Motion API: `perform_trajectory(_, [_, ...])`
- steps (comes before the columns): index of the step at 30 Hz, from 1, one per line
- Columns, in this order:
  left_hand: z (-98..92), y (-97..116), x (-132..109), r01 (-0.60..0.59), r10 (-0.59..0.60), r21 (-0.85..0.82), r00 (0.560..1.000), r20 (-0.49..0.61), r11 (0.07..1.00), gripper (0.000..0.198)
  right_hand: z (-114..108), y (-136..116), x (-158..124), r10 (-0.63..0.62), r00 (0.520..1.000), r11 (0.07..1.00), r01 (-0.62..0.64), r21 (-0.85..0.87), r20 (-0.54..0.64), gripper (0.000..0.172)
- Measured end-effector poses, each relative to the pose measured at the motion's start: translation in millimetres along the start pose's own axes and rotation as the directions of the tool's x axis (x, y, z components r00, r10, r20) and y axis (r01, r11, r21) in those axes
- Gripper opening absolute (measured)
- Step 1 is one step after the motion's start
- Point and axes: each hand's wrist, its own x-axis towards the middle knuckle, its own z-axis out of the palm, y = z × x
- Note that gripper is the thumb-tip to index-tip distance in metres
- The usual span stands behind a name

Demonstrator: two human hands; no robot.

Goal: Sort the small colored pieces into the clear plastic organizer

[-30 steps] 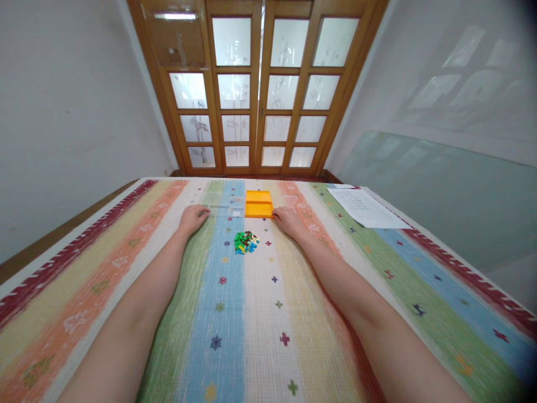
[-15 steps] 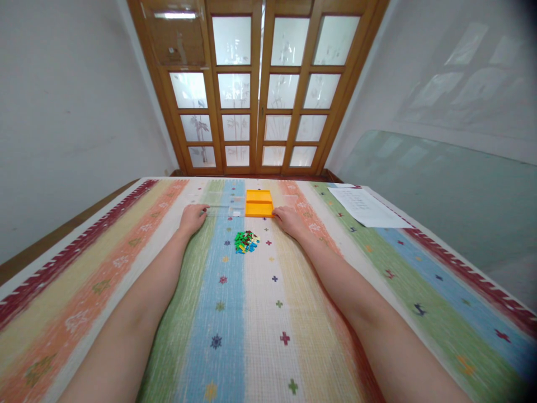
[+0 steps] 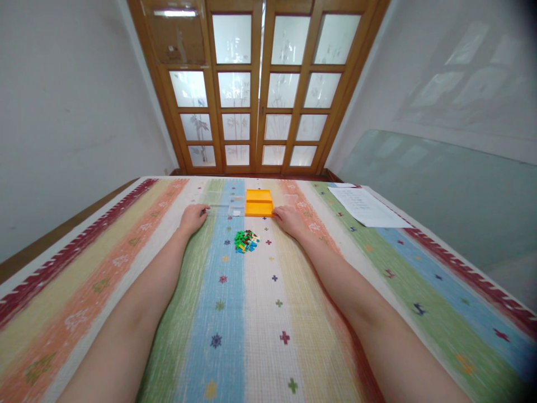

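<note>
An open orange plastic box (image 3: 259,209) with two parts lies toward the far side of the table. My right hand (image 3: 288,219) is at its near right corner, fingers closed against it. To its left stands a small clear plastic box (image 3: 236,206), with a larger clear plastic tray (image 3: 218,201) beside that. My left hand (image 3: 194,218) has its curled fingers at the left edge of the clear tray; the exact contact is too small to see. Nearer to me lies a pile of small toy bricks (image 3: 246,241) in green, brown, blue, yellow and cream.
A striped, patterned tablecloth (image 3: 260,313) covers the table. Sheets of printed paper (image 3: 364,208) lie at the far right. Another clear plastic piece (image 3: 290,198) is faintly visible behind my right hand. Wooden glazed doors (image 3: 257,112) stand beyond the table.
</note>
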Motion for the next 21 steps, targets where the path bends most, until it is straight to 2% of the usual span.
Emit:
perform_trajectory(9, [-2.9, 4.7, -1.1, 0.051, -0.05, -0.073, 0.999, 0.013, 0.996, 0.037, -1.9, -2.2, 0.3, 0.016, 1.0, 1.0, -0.016, 0.006, 0.017, 0.02])
perform_trajectory(21, [-3.0, 5.8, -0.3, 0.067, -0.066, -0.079, 0.998, 0.017, 0.995, 0.037, -2.6, -2.7, -0.4, 0.013, 1.0, 1.0, -0.013, 0.024, 0.008, 0.02])
